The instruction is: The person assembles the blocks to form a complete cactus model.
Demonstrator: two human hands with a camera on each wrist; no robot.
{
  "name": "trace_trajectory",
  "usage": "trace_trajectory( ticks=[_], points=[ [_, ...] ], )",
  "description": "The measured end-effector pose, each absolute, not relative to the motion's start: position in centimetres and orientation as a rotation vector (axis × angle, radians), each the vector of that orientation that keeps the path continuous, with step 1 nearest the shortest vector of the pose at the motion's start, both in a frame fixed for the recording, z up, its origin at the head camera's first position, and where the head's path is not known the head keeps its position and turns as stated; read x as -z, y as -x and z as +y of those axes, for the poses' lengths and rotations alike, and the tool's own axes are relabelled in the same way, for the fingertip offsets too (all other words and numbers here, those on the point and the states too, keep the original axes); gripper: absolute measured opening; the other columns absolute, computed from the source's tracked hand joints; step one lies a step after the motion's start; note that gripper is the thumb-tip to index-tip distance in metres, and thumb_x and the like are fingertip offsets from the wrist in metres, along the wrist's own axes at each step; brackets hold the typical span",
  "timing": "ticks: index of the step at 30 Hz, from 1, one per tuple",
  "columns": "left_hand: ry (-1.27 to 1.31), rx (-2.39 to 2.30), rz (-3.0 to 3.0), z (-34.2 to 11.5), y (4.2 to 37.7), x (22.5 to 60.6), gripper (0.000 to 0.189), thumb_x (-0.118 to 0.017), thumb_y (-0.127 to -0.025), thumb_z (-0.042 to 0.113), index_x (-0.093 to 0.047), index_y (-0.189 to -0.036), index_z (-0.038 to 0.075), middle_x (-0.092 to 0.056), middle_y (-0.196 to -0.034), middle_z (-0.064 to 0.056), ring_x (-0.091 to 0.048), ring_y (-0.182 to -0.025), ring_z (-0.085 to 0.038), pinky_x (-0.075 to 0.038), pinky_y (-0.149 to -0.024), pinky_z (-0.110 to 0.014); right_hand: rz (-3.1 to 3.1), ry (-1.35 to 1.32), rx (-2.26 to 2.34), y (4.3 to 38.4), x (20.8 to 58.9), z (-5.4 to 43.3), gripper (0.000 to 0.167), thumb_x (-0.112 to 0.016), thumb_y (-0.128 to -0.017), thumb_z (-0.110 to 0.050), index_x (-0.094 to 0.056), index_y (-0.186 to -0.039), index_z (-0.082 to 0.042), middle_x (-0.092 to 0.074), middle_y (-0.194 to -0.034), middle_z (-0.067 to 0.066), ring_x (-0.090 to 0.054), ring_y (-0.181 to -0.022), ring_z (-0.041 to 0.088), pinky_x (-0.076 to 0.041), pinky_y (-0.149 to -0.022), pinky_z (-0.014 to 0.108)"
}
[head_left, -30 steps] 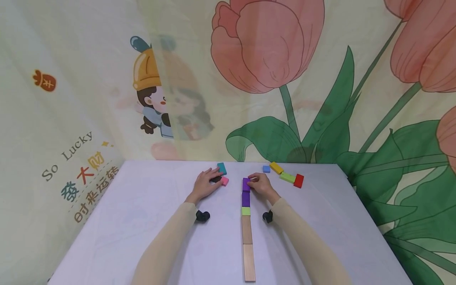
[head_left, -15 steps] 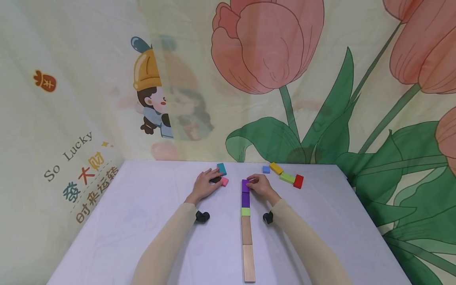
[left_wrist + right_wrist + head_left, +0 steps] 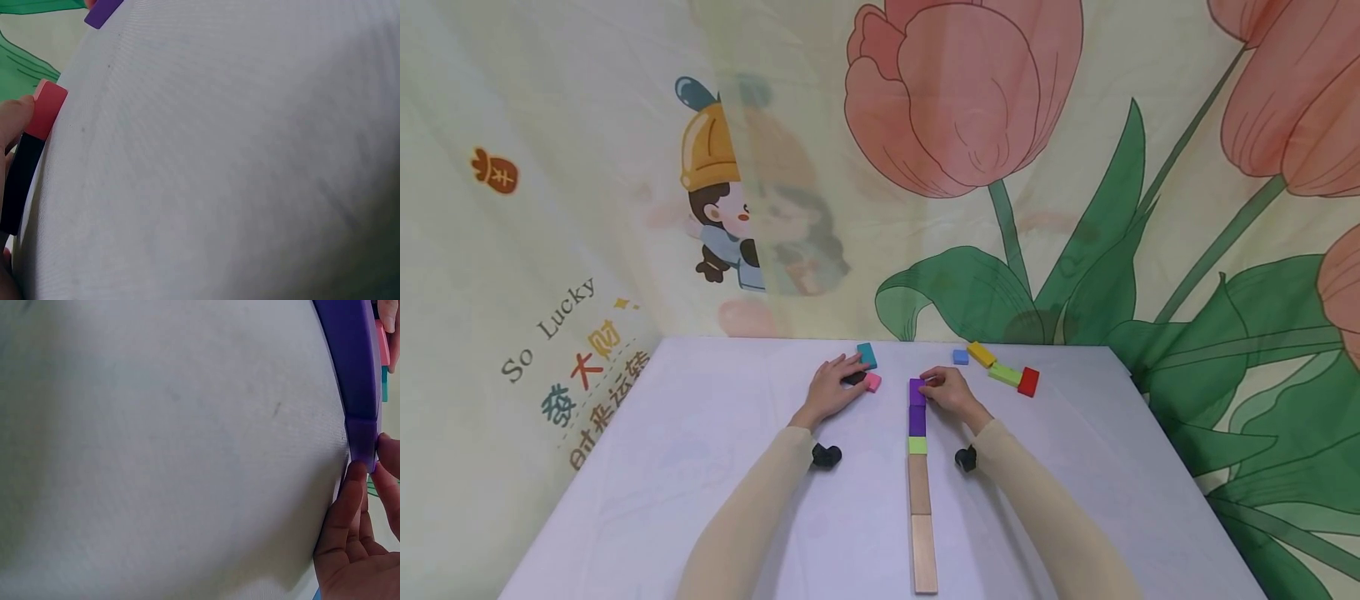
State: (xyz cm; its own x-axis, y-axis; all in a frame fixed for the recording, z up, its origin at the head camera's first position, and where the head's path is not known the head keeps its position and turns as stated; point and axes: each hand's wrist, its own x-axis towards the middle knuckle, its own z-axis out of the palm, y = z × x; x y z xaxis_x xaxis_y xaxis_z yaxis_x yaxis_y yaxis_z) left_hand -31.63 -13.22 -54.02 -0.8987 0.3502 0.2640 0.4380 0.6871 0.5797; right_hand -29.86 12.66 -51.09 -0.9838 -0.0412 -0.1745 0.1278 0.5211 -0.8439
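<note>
A straight row of blocks runs away from the person down the middle of the table. Its far end is a purple block (image 3: 916,390), which the thumb and fingers of my right hand (image 3: 953,392) pinch from the right side. Another purple block (image 3: 917,421) touches it, followed by a small lime block (image 3: 917,445) and two plain wooden blocks (image 3: 919,483). My left hand (image 3: 831,387) rests over a black block (image 3: 22,181), partly hiding it. Its thumb touches the pink block (image 3: 47,109) at the black one's end; its fingers reach to a teal block (image 3: 867,357).
Near the back edge on the right lie a small blue block (image 3: 960,357), a yellow block (image 3: 982,354), a lime block (image 3: 1004,373) and a red block (image 3: 1028,382). A printed tulip curtain (image 3: 962,100) hangs behind the white table (image 3: 700,450).
My right hand has drawn the far purple block slightly toward the person, against the second purple block. The last half second shows almost no movement. My left hand stays put.
</note>
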Motion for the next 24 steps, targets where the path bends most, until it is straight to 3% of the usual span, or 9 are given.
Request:
trace_trajectory(
  ticks=[7,14,20,24],
  points=[
    [0.649,1.004,-2.762,-13.3,31.7,54.2,0.045,-0.064,-0.093,0.032,-0.063,-0.135,0.015,-0.046,-0.151,-0.006,-0.034,-0.142,-0.036,-0.016,-0.116,-0.059,2.611,-0.09,1.501,30.3,51.0,13.4,0.028,-0.063,-0.096,-0.014,-0.064,-0.12,0.001,-0.063,-0.104,0.017,-0.062,-0.085,0.025,-0.055,-0.076,0.032],
    [0.643,0.988,-2.766,-13.3,31.6,54.4,0.045,-0.064,-0.093,0.033,-0.063,-0.134,0.016,-0.047,-0.151,-0.006,-0.034,-0.142,-0.035,-0.016,-0.116,-0.058,2.918,-0.268,1.389,31.2,50.9,15.7,0.029,-0.057,-0.098,-0.019,-0.064,-0.119,0.001,-0.063,-0.105,0.017,-0.058,-0.096,0.031,-0.048,-0.083,0.043],
    [0.646,1.0,-2.77,-13.2,31.4,54.2,0.044,-0.065,-0.093,0.032,-0.063,-0.134,0.015,-0.047,-0.15,-0.007,-0.033,-0.142,-0.037,-0.016,-0.116,-0.059,3.009,-0.413,1.313,31.7,50.8,16.6,0.041,-0.059,-0.096,-0.023,-0.06,-0.121,0.01,-0.063,-0.114,0.026,-0.059,-0.106,0.039,-0.048,-0.088,0.051],
    [0.635,0.991,-2.759,-13.3,31.5,54.1,0.044,-0.065,-0.093,0.032,-0.064,-0.134,0.015,-0.047,-0.15,-0.006,-0.034,-0.143,-0.036,-0.016,-0.117,-0.058,2.983,-0.52,1.313,32.2,50.7,16.4,0.044,-0.058,-0.096,-0.028,-0.062,-0.112,0.013,-0.062,-0.109,0.028,-0.06,-0.101,0.042,-0.049,-0.084,0.054]
  ],
)
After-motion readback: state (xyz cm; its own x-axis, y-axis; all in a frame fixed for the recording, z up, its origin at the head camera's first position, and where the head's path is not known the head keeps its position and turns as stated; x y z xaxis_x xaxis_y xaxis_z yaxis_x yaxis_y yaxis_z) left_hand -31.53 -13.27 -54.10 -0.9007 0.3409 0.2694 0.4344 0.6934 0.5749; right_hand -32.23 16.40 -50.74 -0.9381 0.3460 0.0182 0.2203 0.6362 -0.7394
